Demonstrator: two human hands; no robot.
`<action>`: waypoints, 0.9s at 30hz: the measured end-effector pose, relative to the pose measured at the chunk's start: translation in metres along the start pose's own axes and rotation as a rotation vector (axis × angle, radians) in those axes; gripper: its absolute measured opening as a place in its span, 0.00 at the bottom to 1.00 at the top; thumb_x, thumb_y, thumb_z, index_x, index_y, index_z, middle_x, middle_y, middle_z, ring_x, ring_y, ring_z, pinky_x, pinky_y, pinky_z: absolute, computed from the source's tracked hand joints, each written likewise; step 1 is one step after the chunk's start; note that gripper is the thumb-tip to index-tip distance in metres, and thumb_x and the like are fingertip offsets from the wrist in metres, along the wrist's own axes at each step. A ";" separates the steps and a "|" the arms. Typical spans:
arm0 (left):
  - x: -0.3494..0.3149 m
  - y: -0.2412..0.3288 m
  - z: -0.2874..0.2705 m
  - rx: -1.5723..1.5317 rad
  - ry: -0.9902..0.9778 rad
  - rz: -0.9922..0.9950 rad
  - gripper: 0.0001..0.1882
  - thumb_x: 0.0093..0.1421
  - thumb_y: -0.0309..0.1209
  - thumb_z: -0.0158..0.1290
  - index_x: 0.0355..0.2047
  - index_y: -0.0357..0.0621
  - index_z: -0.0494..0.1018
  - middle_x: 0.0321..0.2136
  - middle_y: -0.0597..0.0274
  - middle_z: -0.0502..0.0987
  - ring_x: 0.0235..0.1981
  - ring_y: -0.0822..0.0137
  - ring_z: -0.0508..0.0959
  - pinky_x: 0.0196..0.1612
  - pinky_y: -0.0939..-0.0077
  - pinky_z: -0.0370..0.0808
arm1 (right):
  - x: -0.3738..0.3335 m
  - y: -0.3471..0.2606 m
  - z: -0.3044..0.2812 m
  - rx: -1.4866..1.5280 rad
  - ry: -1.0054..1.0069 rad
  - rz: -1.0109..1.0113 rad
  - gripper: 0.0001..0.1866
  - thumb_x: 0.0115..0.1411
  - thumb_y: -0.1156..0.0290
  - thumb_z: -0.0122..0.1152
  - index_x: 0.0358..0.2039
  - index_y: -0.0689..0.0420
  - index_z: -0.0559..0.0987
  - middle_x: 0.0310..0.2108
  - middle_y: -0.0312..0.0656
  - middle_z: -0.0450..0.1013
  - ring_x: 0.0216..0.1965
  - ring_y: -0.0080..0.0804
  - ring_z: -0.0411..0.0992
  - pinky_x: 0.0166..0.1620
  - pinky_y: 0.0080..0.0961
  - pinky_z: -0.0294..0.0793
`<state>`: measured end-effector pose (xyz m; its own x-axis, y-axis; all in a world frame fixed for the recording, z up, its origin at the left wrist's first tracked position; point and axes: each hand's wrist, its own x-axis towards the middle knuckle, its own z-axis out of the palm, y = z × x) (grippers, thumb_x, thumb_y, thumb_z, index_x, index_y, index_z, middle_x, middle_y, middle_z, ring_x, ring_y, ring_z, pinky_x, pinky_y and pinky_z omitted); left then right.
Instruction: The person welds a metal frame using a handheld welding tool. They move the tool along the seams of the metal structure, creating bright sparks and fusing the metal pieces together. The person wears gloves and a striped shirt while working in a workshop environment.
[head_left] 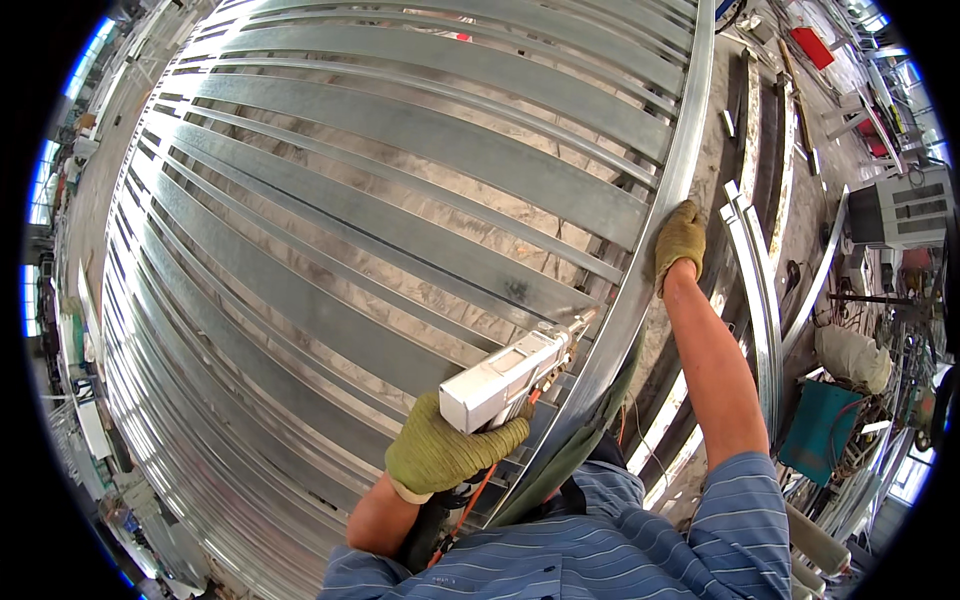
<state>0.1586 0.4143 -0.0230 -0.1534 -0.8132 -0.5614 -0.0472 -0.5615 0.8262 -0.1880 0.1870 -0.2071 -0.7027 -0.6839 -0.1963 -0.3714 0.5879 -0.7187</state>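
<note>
So our left glove [455,448]'s wrapped round the white tool [505,378], tip just ahead by the slatted frame [440,150]'s side rail [634,282], probably lining up, so we'd want a steady wrist, and farther up our right glove [682,240]'s at that rail, can't tell if gripping

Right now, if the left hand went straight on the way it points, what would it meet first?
The white tool in the left hand would probably meet the silver edge rail first; whether its tip touches it now is unclear.
</note>
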 end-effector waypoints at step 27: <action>0.007 0.005 0.016 0.245 -0.029 0.028 0.31 0.59 0.29 0.77 0.61 0.35 0.81 0.45 0.58 0.90 0.43 0.74 0.86 0.46 0.74 0.84 | -0.022 -0.024 -0.010 -0.046 -0.013 -0.012 0.40 0.79 0.40 0.34 0.64 0.62 0.79 0.62 0.63 0.79 0.66 0.68 0.74 0.68 0.52 0.72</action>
<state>0.1415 0.4080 -0.0220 -0.1858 -0.8210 -0.5398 -0.2800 -0.4823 0.8300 -0.1698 0.1930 -0.1787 -0.6901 -0.6966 -0.1963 -0.4076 0.5982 -0.6899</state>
